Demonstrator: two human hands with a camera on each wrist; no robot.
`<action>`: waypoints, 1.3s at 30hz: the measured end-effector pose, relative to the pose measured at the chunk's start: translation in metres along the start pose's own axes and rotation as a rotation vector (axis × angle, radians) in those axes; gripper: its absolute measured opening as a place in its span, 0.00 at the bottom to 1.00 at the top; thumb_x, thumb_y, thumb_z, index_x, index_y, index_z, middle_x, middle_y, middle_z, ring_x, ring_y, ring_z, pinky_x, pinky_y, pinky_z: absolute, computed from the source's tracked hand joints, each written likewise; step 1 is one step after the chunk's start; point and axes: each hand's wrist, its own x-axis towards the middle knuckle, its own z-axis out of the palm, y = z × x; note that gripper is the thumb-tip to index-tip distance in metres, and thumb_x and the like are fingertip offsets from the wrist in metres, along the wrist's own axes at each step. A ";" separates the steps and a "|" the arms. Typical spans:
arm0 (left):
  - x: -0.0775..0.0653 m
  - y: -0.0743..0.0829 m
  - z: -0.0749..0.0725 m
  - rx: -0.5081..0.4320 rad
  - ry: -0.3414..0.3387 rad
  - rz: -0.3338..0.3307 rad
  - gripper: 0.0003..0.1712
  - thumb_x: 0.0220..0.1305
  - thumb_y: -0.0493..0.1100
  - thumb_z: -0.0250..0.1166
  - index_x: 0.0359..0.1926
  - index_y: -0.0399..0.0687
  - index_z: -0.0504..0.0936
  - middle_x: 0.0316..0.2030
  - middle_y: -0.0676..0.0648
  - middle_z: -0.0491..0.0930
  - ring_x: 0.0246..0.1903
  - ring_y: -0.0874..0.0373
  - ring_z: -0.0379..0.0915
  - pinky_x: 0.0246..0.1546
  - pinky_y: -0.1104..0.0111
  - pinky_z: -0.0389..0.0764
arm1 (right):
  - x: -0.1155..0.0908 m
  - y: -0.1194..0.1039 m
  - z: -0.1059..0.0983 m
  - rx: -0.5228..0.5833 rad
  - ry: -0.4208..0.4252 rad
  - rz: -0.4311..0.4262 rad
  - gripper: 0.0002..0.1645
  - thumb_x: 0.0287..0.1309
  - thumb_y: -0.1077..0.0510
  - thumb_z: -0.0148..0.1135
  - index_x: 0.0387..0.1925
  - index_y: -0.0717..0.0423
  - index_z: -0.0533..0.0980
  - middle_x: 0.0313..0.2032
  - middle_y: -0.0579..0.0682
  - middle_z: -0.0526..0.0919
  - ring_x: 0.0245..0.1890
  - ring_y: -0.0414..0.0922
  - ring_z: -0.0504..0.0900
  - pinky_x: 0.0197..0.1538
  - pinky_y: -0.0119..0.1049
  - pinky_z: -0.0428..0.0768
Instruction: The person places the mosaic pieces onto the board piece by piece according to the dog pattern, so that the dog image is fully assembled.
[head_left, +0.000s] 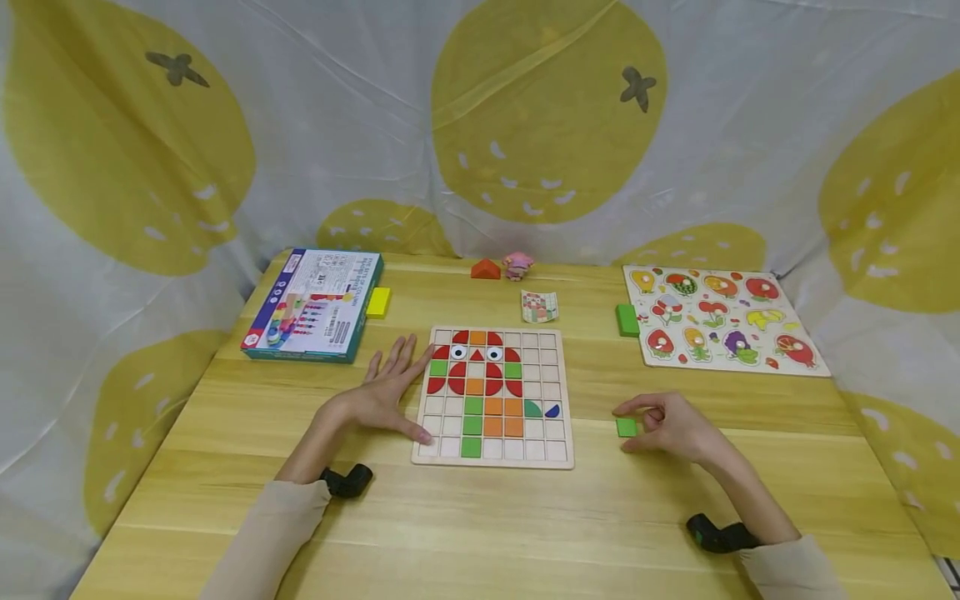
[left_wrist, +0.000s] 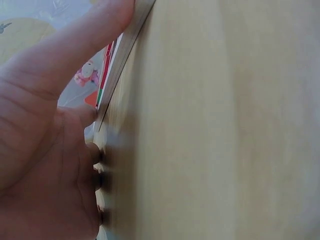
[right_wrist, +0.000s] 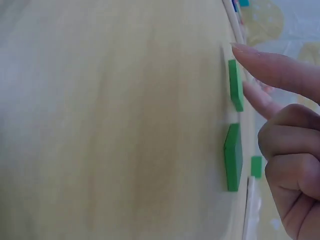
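Observation:
A square wooden grid board point(head_left: 489, 461) lies mid-table, with red, orange and green pieces forming a figure with two eyes. My left hand point(head_left: 386, 400) spreads along the board's left side, its thumb point(head_left: 420, 434) on the lower left corner and its index finger at the left edge. To the right of the board, my right hand point(head_left: 671, 425) is low over the table. Its thumb and index finger stand apart around a green square tile point(head_left: 626, 427); the other fingers are curled. A second green tile point(right_wrist: 233, 157) shows in the right wrist view, hidden by the hand from the head view.
Behind the board lie a small pattern card point(head_left: 539, 307), a red triangular block point(head_left: 485, 269) and a pink figurine point(head_left: 517, 266). A flat box point(head_left: 315, 304) and yellow block point(head_left: 378, 302) are at left; a fruit puzzle board point(head_left: 727, 321) and green block point(head_left: 627, 321) at right.

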 end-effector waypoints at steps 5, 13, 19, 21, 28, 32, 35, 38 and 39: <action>0.000 -0.001 -0.001 0.000 0.003 0.007 0.78 0.36 0.72 0.74 0.77 0.58 0.33 0.75 0.39 0.20 0.74 0.39 0.13 0.70 0.37 0.24 | -0.005 0.008 -0.006 0.026 0.008 0.050 0.26 0.42 0.61 0.77 0.46 0.63 0.79 0.18 0.44 0.58 0.18 0.36 0.57 0.21 0.28 0.56; 0.000 -0.001 0.000 0.001 -0.003 -0.003 0.78 0.36 0.73 0.73 0.77 0.57 0.33 0.75 0.40 0.19 0.74 0.40 0.13 0.70 0.38 0.23 | -0.002 0.007 -0.002 -0.112 0.042 0.042 0.20 0.46 0.55 0.75 0.40 0.59 0.80 0.18 0.43 0.61 0.19 0.35 0.59 0.21 0.27 0.58; 0.000 -0.002 0.001 -0.002 0.003 0.004 0.78 0.36 0.72 0.74 0.77 0.57 0.33 0.75 0.39 0.20 0.74 0.39 0.13 0.70 0.38 0.23 | 0.003 -0.001 0.007 -0.194 0.092 -0.054 0.16 0.51 0.53 0.72 0.40 0.55 0.80 0.17 0.42 0.62 0.16 0.33 0.58 0.19 0.25 0.59; 0.000 -0.002 0.001 0.000 0.004 0.006 0.78 0.36 0.72 0.74 0.77 0.58 0.33 0.75 0.39 0.20 0.74 0.40 0.13 0.70 0.38 0.23 | 0.005 -0.009 0.014 -0.190 0.128 -0.082 0.15 0.50 0.53 0.73 0.39 0.52 0.81 0.16 0.42 0.61 0.15 0.33 0.58 0.19 0.25 0.59; -0.002 -0.001 0.001 0.003 0.003 -0.003 0.78 0.35 0.73 0.74 0.77 0.59 0.32 0.75 0.40 0.19 0.74 0.41 0.12 0.71 0.39 0.23 | 0.017 -0.048 0.051 -0.133 0.099 -0.136 0.13 0.45 0.52 0.76 0.34 0.49 0.84 0.15 0.41 0.58 0.17 0.34 0.58 0.22 0.26 0.57; 0.000 -0.001 0.001 -0.002 0.005 0.010 0.79 0.35 0.73 0.74 0.77 0.60 0.31 0.75 0.40 0.18 0.74 0.40 0.12 0.70 0.38 0.23 | 0.022 -0.058 0.067 -0.129 0.106 -0.097 0.11 0.44 0.54 0.77 0.32 0.48 0.84 0.14 0.42 0.57 0.16 0.36 0.57 0.22 0.26 0.56; 0.001 -0.001 0.001 -0.001 0.008 0.009 0.79 0.34 0.73 0.74 0.77 0.59 0.32 0.75 0.39 0.19 0.74 0.40 0.12 0.70 0.38 0.23 | 0.025 -0.059 0.073 -0.128 0.121 -0.067 0.11 0.43 0.55 0.78 0.31 0.48 0.84 0.14 0.43 0.58 0.16 0.38 0.57 0.21 0.27 0.54; 0.001 -0.002 0.001 0.003 0.006 0.001 0.79 0.34 0.74 0.74 0.77 0.58 0.32 0.75 0.39 0.19 0.74 0.40 0.12 0.70 0.38 0.23 | 0.029 -0.060 0.076 -0.127 0.117 -0.061 0.12 0.42 0.55 0.78 0.32 0.48 0.85 0.14 0.43 0.59 0.16 0.39 0.58 0.21 0.27 0.54; 0.001 -0.002 0.001 0.002 0.005 0.000 0.79 0.34 0.74 0.74 0.77 0.58 0.32 0.75 0.39 0.19 0.74 0.40 0.12 0.70 0.38 0.23 | 0.029 -0.060 0.077 -0.121 0.112 -0.060 0.12 0.42 0.55 0.78 0.33 0.48 0.85 0.14 0.44 0.60 0.16 0.39 0.58 0.21 0.27 0.54</action>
